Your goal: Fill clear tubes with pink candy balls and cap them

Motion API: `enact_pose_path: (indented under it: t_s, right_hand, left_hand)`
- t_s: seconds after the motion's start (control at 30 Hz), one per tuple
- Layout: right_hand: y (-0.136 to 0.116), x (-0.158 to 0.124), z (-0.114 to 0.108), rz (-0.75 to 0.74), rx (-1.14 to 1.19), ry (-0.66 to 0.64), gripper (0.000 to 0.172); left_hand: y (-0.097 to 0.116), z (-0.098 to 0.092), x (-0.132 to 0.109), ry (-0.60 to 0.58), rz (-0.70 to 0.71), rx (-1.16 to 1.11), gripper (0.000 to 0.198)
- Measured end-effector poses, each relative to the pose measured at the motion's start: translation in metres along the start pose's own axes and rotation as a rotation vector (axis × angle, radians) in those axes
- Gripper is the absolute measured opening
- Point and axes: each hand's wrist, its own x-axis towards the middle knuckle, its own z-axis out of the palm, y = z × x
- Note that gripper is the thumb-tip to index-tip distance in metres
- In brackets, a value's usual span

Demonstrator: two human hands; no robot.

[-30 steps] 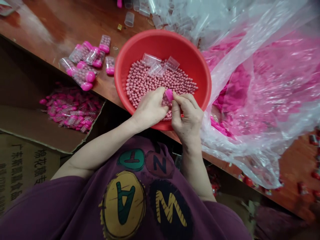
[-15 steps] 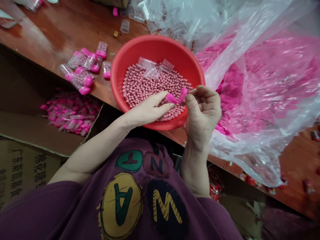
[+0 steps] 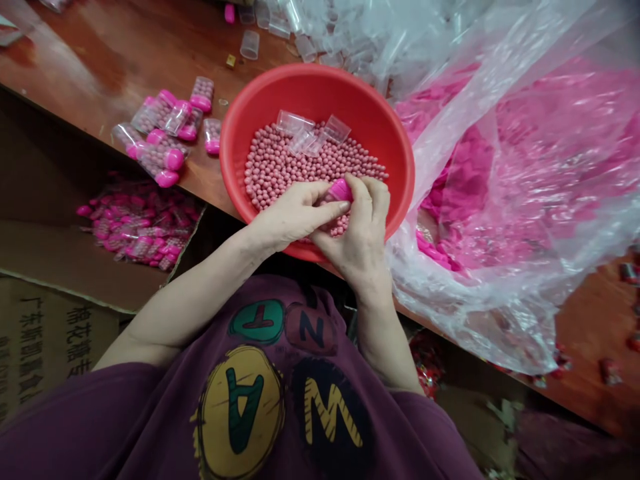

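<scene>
My left hand (image 3: 290, 217) is closed around a small clear plastic tube of pink balls, most of it hidden by the fingers. A bright pink cap (image 3: 341, 189) sits at the tube's end. My right hand (image 3: 364, 230) bends over the same end, fingertips pressed against the cap and thumb tucked below. Whether the cap is fully seated cannot be seen. Both hands are over the near side of a red bowl (image 3: 228, 150). Loose pink balls (image 3: 273, 167) fill its bottom, with several clear tubes (image 3: 336, 129) lying on top.
Filled, pink-capped tubes (image 3: 159, 157) lie left of the bowl. Below them, a cardboard box (image 3: 65, 260) holds many more. Clear tubes (image 3: 249, 45) are heaped behind the bowl. To the right, a clear plastic bag (image 3: 480, 327) full of pink caps (image 3: 540, 167) spreads over the wooden table (image 3: 125, 40).
My right hand has moved left from beside the bowl to the tube, and its fingers now wrap the pink end. The raised pink piece no longer stands apart. My left hand stays nearly in place.
</scene>
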Motion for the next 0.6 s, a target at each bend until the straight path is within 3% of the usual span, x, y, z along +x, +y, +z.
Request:
enact_pose_path:
  t_s: [0.27, 0.43, 0.6]
  right_hand:
    - [-0.014, 0.002, -0.006, 0.021, -0.041, 0.089, 0.063]
    - [-0.015, -0.003, -0.007, 0.102, -0.042, 0.062, 0.060]
    - [-0.006, -0.005, 0.005, 0.061, -0.105, 0.099, 0.074]
  left_hand:
    - [-0.002, -0.001, 0.001, -0.050, 0.002, 0.007, 0.017]
    - [0.000, 0.001, 0.000, -0.026, 0.017, -0.004, 0.011]
    - [-0.002, 0.003, 0.000, 0.042, 0.008, -0.018, 0.011]
